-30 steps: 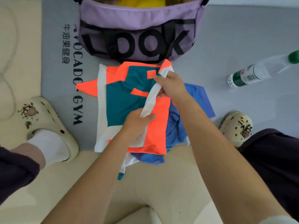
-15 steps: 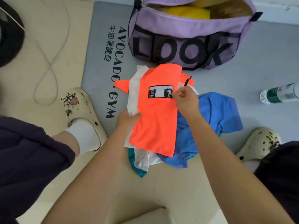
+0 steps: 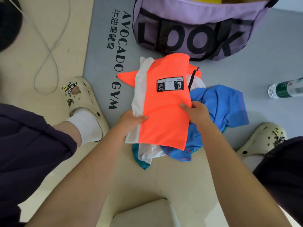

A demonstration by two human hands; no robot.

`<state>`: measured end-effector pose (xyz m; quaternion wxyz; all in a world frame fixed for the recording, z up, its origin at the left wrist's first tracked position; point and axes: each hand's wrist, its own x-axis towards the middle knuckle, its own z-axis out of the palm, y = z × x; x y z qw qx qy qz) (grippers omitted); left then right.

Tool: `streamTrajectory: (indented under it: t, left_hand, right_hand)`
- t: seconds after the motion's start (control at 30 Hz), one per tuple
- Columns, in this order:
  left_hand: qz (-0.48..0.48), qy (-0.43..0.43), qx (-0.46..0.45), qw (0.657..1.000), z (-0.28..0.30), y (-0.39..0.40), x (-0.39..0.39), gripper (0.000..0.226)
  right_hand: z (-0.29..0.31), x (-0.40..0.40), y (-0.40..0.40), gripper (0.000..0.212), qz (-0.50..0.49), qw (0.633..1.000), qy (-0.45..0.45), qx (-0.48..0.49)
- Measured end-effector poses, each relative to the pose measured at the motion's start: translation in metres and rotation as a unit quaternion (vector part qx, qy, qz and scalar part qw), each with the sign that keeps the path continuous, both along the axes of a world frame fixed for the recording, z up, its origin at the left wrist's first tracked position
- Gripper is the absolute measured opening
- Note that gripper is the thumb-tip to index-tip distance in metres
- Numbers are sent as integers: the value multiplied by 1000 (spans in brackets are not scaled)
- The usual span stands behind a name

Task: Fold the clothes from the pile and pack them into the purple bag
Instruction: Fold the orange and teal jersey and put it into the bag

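Note:
An orange, white and teal garment (image 3: 165, 112) lies folded lengthwise on the floor, its orange panel with a black-and-white label facing up. My left hand (image 3: 131, 120) grips its left edge, thumb on the orange cloth. My right hand (image 3: 195, 112) pinches the right edge. Under it and to the right lies a crumpled blue garment (image 3: 223, 105). The purple bag (image 3: 193, 25) marked LOOK stands open just beyond, with something yellow inside.
A grey gym mat (image 3: 105, 46) carries the bag and part of the clothes. A plastic water bottle (image 3: 285, 90) lies at the right. My feet in cream clogs (image 3: 85, 99) flank the pile. A grey cable (image 3: 47, 51) loops on the beige floor at the left.
The garment was folded over so its orange side covers the teal. My right hand has slid from the top edge near the label down to the right edge. The view has drifted.

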<state>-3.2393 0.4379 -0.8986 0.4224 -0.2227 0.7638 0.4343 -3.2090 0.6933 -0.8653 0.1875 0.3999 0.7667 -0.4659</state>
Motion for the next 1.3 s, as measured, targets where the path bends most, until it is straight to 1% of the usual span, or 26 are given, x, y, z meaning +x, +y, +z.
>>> streamTrajectory:
  t: [0.03, 0.07, 0.13, 0.17, 0.2, 0.23, 0.3, 0.37, 0.4, 0.47, 0.53, 0.57, 0.63, 0.67, 0.73, 0.77, 0.83, 0.9, 1.0, 1.07, 1.13, 1.23, 1.3]
  left_hand:
    - [-14, -35, 15, 999, 1, 2, 3, 30]
    - [-45, -65, 11, 997, 3, 4, 4, 39]
    - [-114, -109, -18, 987, 6, 4, 3, 53]
    - [-125, -113, -24, 985, 8, 4, 1, 52]
    - [-111, -104, -24, 988, 9, 3, -3, 47]
    - [-79, -77, -23, 994, 10, 3, -8, 40]
    - [6, 5, -24, 1000, 12, 7, -22, 31]
    - [78, 67, -3, 995, 13, 17, -38, 25]
    - [90, 85, 1, 992, 13, 22, -46, 23]
    - [81, 115, -13, 990, 10, 33, -60, 29]
    - [67, 150, -35, 986, 6, 40, -71, 32]
    - [58, 169, -45, 983, 3, 42, -76, 27]
    - [24, 197, -69, 978, -2, 44, -86, 14]
    - [8, 206, -76, 976, -4, 44, -91, 9]
    - [-4, 222, -77, 972, -7, 43, -98, 9]
    - [-2, 232, -75, 970, -8, 42, -100, 14]
    - [16, 245, -78, 966, -11, 40, -100, 25]
    - [40, 245, -92, 964, -12, 38, -96, 23]
    - [59, 241, -114, 962, -6, 36, -84, 19]
    - [55, 216, -122, 967, -1, 33, -68, 22]
    - [24, 185, -128, 974, 3, 29, -43, 34]
    - [17, 159, -140, 977, 4, 26, -3, 37]
    - [23, 138, -177, 974, 7, 25, 16, 33]
  right_hand:
    - [0, 7, 2, 34, 2, 1000, 6, 17]
    - [-2, 15, 4, 33, 6, 1000, 10, 26]
    - [-4, 27, 5, 30, 25, 999, 11, 37]
    - [-5, 29, 7, 28, 40, 998, 4, 45]
    - [-5, 29, 9, 26, 60, 996, -5, 58]
    - [-5, 26, 11, 26, 77, 994, -12, 75]
    - [-4, 14, 16, 32, 86, 991, 2, 105]
    - [-1, -6, 17, 37, 80, 990, 33, 116]
    - [-1, -17, 17, 40, 74, 990, 44, 113]
    - [-3, -39, 15, 44, 76, 990, 54, 107]
    - [-7, -56, 13, 38, 104, 986, 59, 117]
    - [-9, -63, 14, 37, 124, 983, 54, 123]
    - [-11, -73, 16, 52, 179, 975, 15, 133]
    - [-11, -77, 17, 56, 214, 967, -17, 140]
    - [-11, -81, 24, 55, 255, 954, -46, 151]
    - [-13, -81, 29, 53, 248, 956, -30, 156]
    - [-16, -74, 36, 46, 185, 968, 18, 167]
    - [-16, -64, 36, 37, 126, 973, 37, 189]
    - [-14, -50, 27, 28, 67, 976, 46, 200]
    - [-9, -41, 16, 32, 44, 977, 67, 195]
    - [-3, -27, 2, 40, 43, 979, 70, 189]
    - [-1, 4, -13, 48, 43, 985, 31, 165]
    - [-2, 24, -17, 45, 39, 987, 2, 154]
